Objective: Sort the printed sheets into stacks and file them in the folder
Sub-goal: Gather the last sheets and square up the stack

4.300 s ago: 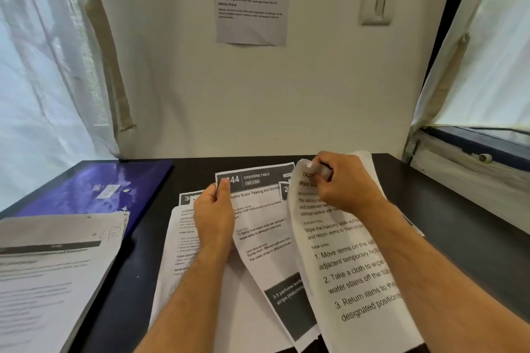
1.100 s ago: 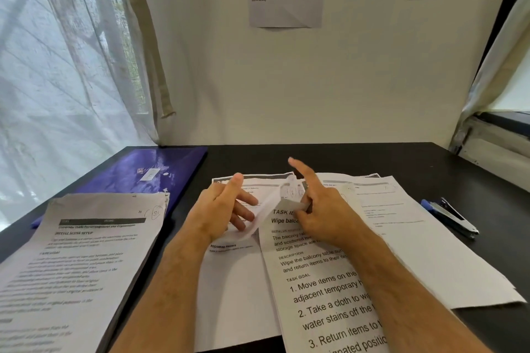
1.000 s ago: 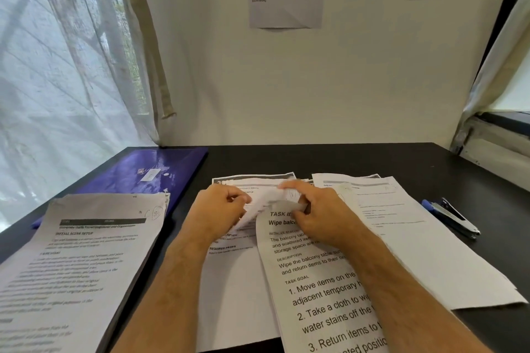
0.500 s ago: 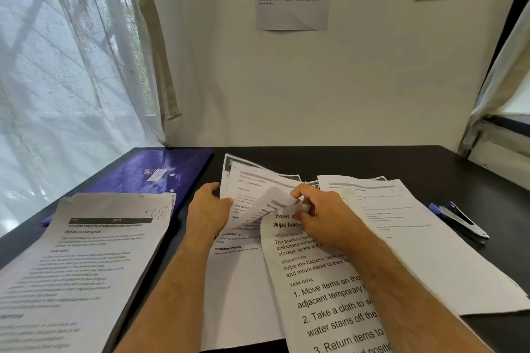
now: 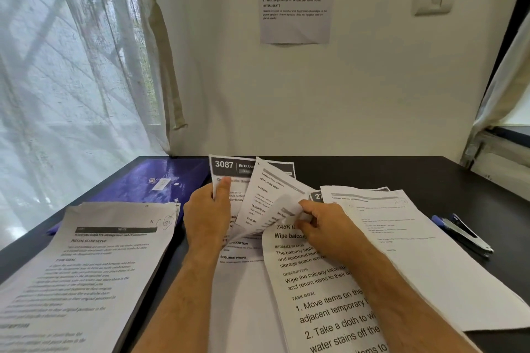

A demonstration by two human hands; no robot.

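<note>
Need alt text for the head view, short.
Both hands fan printed white sheets on a black desk: the left hand grips the "3087" sheet, the right hand pinches curled pages. A purple plastic folder lies at left.

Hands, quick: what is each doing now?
Left hand: gripping the sheet headed 3087.
Right hand: pinching a curled page corner.

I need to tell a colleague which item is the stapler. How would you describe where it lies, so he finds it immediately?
Start from the dark desk and go to its right side, beside the stack of sheets lying there. The stapler rests on the bare desk just past that stack's right edge. It is the only blue and silver object; everything near it is paper.
</note>
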